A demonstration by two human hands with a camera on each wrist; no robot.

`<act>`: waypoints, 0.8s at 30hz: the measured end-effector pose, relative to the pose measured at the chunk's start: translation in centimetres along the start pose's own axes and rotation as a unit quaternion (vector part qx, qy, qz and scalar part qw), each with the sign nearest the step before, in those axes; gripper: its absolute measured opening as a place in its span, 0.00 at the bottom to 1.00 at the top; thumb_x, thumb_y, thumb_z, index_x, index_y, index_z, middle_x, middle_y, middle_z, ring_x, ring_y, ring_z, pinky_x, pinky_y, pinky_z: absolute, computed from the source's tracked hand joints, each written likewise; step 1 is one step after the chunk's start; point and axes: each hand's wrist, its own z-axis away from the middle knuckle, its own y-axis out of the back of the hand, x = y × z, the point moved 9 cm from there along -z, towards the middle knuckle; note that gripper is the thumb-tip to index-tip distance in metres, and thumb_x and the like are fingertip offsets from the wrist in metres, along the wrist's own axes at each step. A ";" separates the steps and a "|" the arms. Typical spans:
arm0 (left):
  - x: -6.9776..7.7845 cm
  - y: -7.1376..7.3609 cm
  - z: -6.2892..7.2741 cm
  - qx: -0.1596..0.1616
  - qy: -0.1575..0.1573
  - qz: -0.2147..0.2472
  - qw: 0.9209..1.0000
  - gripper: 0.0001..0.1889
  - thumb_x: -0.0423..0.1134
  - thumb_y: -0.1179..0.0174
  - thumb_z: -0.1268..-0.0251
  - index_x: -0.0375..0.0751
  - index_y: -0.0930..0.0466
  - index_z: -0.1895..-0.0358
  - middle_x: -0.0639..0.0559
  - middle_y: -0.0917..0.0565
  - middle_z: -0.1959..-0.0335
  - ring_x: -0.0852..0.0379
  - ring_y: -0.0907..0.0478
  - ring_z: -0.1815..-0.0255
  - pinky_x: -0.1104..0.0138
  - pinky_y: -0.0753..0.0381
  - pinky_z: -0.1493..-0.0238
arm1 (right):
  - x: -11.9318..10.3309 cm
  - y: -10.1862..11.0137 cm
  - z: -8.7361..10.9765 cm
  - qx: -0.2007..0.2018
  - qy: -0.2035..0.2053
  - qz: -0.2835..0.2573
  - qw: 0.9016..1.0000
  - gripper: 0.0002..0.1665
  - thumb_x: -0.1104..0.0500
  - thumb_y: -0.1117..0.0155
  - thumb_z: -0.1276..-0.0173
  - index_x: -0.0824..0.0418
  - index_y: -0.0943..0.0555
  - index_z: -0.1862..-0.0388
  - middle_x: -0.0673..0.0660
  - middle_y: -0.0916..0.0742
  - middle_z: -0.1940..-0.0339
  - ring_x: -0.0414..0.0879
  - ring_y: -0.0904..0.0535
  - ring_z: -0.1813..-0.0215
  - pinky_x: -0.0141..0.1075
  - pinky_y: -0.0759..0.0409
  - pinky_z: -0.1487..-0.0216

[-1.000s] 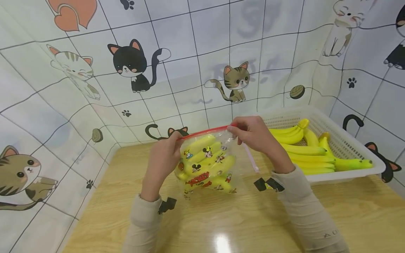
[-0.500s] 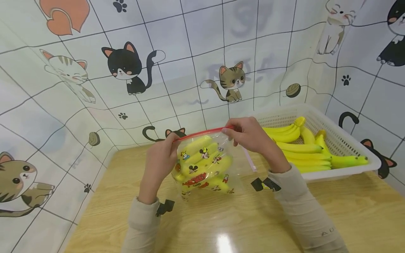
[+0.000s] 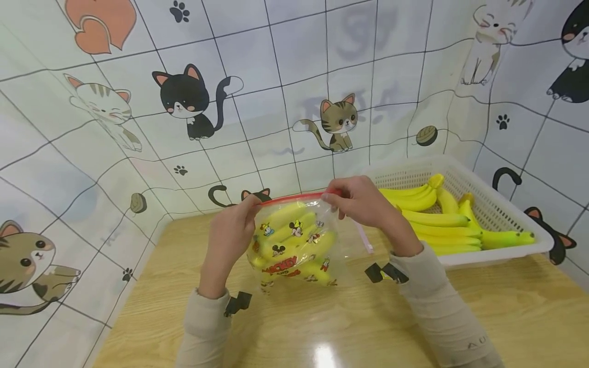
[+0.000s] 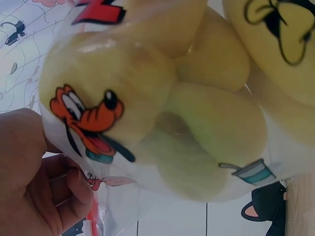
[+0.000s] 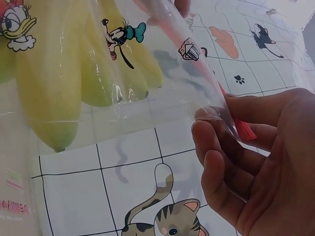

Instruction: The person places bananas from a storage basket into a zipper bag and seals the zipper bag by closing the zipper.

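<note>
A clear zip bag [image 3: 294,245] printed with cartoon figures and edged in red along its top hangs between both hands. Inside it lies a bunch of bananas [image 5: 51,83], seen through the plastic. My left hand [image 3: 232,232] pinches the left end of the red top edge. At the right end, my right hand [image 3: 361,202] pinches the same edge between thumb and fingers, and the right wrist view shows the red strip [image 5: 246,130] in its grip. In the left wrist view the banana bunch [image 4: 211,118] fills the bag close to the left hand's curled fingers [image 4: 78,191].
A white perforated plastic basket [image 3: 501,258] with several banana bunches [image 3: 442,220] stands at the right. A pale pink strip [image 3: 363,237] shows beside the bag. Wooden table [image 3: 294,327] below; a cat-patterned sheet [image 3: 276,117] covers the walls behind and beside.
The bag's top edge and both hands sit slightly lower and further left in view, partly as the head view shifts. Both hands keep their pinch on the bag.
</note>
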 end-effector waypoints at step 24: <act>-1.0 0.1 0.0 -0.030 0.020 0.031 0.999 0.08 0.41 0.45 0.20 0.44 0.17 0.52 0.54 0.31 0.87 0.58 0.42 0.85 0.66 0.44 0.82 | -0.7 -1.8 0.1 -0.068 -0.005 -0.022 0.997 0.09 0.58 0.39 0.22 0.61 0.14 0.57 0.54 0.13 0.74 0.48 0.14 0.74 0.39 0.15 0.68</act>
